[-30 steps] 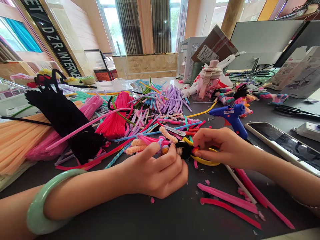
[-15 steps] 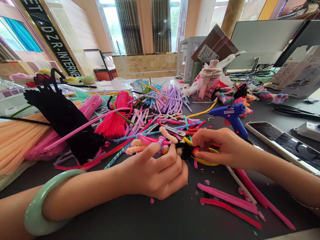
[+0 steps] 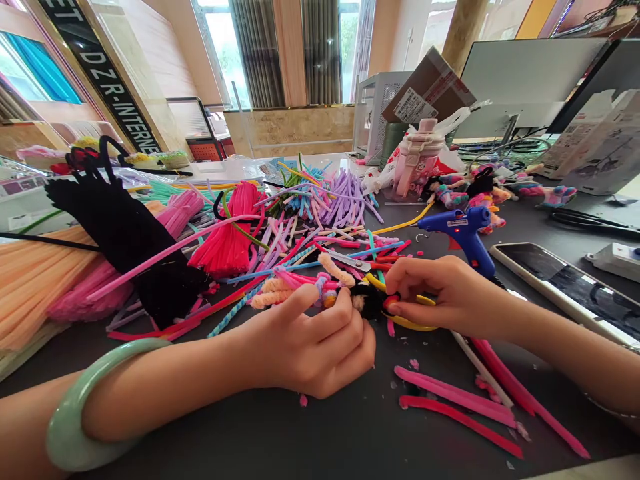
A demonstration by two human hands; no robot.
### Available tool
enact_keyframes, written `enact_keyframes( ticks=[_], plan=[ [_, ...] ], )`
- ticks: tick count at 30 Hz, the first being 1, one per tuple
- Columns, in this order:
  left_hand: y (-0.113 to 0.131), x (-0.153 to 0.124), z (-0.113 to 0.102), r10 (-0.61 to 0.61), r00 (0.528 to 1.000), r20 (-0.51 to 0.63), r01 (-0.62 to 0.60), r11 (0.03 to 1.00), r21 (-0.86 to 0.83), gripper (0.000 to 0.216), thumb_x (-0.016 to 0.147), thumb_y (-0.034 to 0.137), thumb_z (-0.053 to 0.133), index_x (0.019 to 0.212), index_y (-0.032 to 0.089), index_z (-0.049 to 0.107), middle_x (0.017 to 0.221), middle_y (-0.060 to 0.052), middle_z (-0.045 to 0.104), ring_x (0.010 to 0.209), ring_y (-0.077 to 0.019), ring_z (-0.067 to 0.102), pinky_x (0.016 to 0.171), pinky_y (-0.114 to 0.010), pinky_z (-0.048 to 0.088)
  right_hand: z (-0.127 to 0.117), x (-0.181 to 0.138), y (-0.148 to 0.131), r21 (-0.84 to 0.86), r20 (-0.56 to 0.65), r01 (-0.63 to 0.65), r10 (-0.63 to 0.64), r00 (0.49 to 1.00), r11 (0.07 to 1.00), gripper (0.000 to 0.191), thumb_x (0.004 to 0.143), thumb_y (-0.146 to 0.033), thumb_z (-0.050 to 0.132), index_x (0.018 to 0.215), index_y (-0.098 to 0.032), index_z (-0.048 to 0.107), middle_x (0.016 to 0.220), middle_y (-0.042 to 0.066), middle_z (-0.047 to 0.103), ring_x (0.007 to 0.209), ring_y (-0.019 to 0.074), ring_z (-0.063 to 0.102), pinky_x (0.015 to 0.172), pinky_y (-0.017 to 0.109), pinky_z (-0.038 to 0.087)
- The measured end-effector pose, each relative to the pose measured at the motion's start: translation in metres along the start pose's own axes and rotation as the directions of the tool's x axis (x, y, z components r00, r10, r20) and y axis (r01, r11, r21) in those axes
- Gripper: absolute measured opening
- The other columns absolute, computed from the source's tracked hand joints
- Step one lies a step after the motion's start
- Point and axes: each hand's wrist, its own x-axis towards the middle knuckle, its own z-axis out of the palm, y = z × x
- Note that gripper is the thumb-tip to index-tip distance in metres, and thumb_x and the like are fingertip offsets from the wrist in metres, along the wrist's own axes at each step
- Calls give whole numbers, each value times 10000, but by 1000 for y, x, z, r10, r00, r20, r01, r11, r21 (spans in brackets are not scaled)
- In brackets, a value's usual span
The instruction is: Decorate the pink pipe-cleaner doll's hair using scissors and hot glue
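Pink bottle parked in front of tilted cardboard box, phone lying flat, big pale monitor behind, curtains way back.

Curled left hand, pinched right hand

PLACE: office, craft workspace | SIGNS: monitor, computer case, glue gun, pipe-cleaner bundles

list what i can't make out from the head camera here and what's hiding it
- Soft figure: head view, its near side is partly covered by the left hand.
- Red piece: head view, its full shape is hidden by the fingers of the right hand.
- Phone: head view, cut off by the right edge.
- Glue gun: head view, label too small to read.
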Motion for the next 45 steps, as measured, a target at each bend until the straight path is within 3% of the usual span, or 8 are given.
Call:
enact_keyframes(
  ticks=[7, 11, 14, 23, 27, 34, 39, 45],
  plan=[
    [-1, -2, 5, -48, 999, 26, 49, 999, -19, 95, 848, 137, 559, 884, 184, 633, 845, 16, 693, 878, -171, 630, 695, -364, 348, -4, 1, 5, 71, -31, -17, 19, 999, 997, 177, 820, -375, 583, 858, -207, 539, 553, -64, 513, 492, 78, 440, 466, 180, 355],
    [-7, -7, 13, -131, 990, 60, 133, 991, -24, 96, 862, 104, 543, 852, 173, 608, 818, 14, 695, 772, -139, 631, 704, -351, 322, -13, 0, 8, 91, -137, -58, 70, 988, 994, 241, 809, -440, 587, 860, -205, 563, 566, -45, 539, 495, 88, 462, 452, 191, 364],
    [-13, -12, 20, -219, 968, 122, 234, 964, -127, 162, 914, 131, 447, 872, 175, 597, 862, -6, 698, 870, -153, 630, 768, -356, 320, -20, 0, 11, 39, -210, -87, 94, 973, 995, 275, 799, -472, 583, 847, -202, 587, 569, -34, 549, 494, 93, 468, 450, 201, 373],
    [-18, -21, 28, -494, 825, 274, 563, 683, -465, 138, 889, 162, 487, 963, 181, 601, 961, -37, 692, 920, -161, 624, 887, -339, 386, -24, 2, 6, -91, -187, -137, 118, 975, 986, 302, 816, -487, 529, 771, -196, 593, 541, -33, 537, 458, 84, 432, 419, 202, 327],
    [-20, -21, 27, -582, 780, 231, 596, 575, -561, 124, 885, 138, 491, 876, 176, 608, 886, -37, 705, 847, -151, 636, 824, -316, 441, -24, 3, 5, -89, -182, -119, 102, 978, 989, 301, 821, -484, 522, 775, -195, 591, 563, -28, 555, 476, 88, 446, 427, 205, 324],
    [-20, -25, 27, -688, 724, 48, 556, 540, -632, 132, 859, 111, 568, 981, 147, 603, 842, -46, 713, 742, -132, 622, 718, -282, 478, -23, 4, 10, -88, -161, -98, 83, 983, 991, 274, 839, -441, 517, 761, -188, 586, 549, -32, 531, 473, 85, 426, 429, 206, 322],
    [-22, -24, 23, -601, 799, -4, 472, 632, -614, 112, 909, 185, 491, 954, 131, 578, 779, -58, 688, 731, -148, 638, 694, -275, 498, -22, 4, 12, -77, -152, -64, 52, 987, 995, 267, 848, -426, 519, 778, -178, 587, 516, -51, 497, 459, 81, 410, 442, 206, 312],
    [-25, -22, 20, -213, 976, -41, 173, 881, -441, 230, 922, 239, 433, 829, 97, 588, 548, -16, 558, 513, -146, 535, 500, -276, 423, -21, 2, 12, -111, -135, -98, 83, 987, 989, 282, 858, -428, 500, 771, -173, 587, 563, -33, 528, 504, 93, 451, 484, 210, 346]
  ],
)
